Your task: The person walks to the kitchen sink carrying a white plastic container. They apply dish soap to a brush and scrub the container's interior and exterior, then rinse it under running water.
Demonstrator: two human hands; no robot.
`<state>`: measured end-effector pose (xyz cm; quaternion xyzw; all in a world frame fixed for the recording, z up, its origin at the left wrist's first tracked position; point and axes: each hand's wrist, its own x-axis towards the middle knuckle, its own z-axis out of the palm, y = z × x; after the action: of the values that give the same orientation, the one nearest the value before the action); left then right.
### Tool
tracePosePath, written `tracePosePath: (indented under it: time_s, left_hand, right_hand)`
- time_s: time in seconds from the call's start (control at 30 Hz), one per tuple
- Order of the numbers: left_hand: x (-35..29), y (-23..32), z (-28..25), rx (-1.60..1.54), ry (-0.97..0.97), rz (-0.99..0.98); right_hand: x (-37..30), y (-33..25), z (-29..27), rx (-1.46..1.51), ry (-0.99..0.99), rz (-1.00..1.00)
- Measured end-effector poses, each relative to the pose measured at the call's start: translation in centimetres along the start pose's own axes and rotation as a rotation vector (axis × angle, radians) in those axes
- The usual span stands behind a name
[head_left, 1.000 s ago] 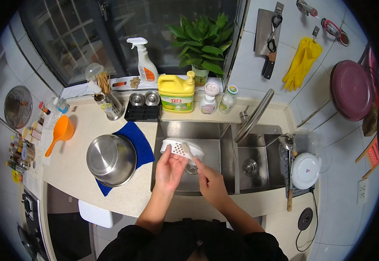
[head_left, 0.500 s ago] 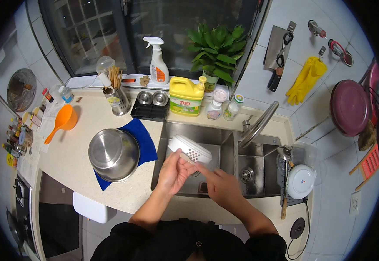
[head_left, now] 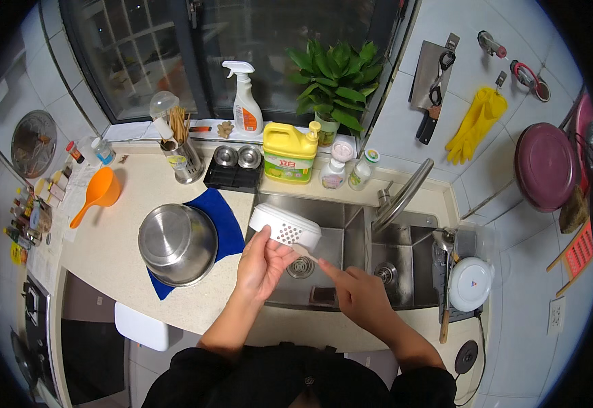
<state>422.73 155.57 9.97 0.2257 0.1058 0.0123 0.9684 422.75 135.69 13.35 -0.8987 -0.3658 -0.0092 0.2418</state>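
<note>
Left grip [head_left: 259,267] is clamping on a white perforated container [head_left: 284,221], the thumb pressing against its near side and the fingers curling beneath. That container is sitting above the larger, left basin of the steel sink [head_left: 337,275], its patch of round holes facing toward the person. Right grip [head_left: 364,292] is pointing its index finger toward the container, the fingertip meeting the end of a small pale tool [head_left: 303,251]; whether the thumb is closing on that tool, I cannot tell. The tool's other end is lying near the holes, just beside the left fingers.

Left of the sink, a steel pot [head_left: 168,238] is standing bottom-up on the beige surface [head_left: 99,255], partly covering a blue cloth [head_left: 227,228]. An orange scoop [head_left: 104,188] is lying farther left. Behind the sink, a yellow jug [head_left: 287,156] is standing beside a black tray [head_left: 232,178]. A metal faucet [head_left: 405,192] is leaning over the sink, and yellow gloves [head_left: 477,126] are hanging on the wall at right.
</note>
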Motion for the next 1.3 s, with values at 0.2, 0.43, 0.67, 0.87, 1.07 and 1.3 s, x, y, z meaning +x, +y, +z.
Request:
tracePosePath:
  time_s: [0.2, 0.43, 0.67, 0.87, 1.07, 1.3]
  left_hand:
    - [-1.3, -1.2, 2.2, 0.087, -0.021, 0.081]
    - [-1.5, -1.7, 2.3, 0.076, -0.046, 0.035]
    - [-1.0, -1.6, 1.6, 0.002, 0.039, 0.152]
    - [-1.2, -2.6, 1.8, -0.058, 0.048, 0.092]
    - [-0.9, -3.2, 1.8, -0.200, 0.086, 0.102]
    - [-0.8, -3.5, 0.8, -0.229, 0.053, 0.104]
  right_hand:
    - [1.3, 0.7, 1.1, -0.008, 0.211, 0.011]
    - [2.0, 0.7, 0.8, -0.038, 0.252, -0.019]
    - [-1.0, 0.0, 2.8, 0.168, 0.301, 0.051]
    - [-0.5, 0.0, 2.9, 0.212, 0.406, 0.063]
    - [-1.0, -0.8, 4.5, 0.350, 0.436, 0.119]
    - [-0.6, -1.5, 4.6, 0.381, 0.449, 0.121]
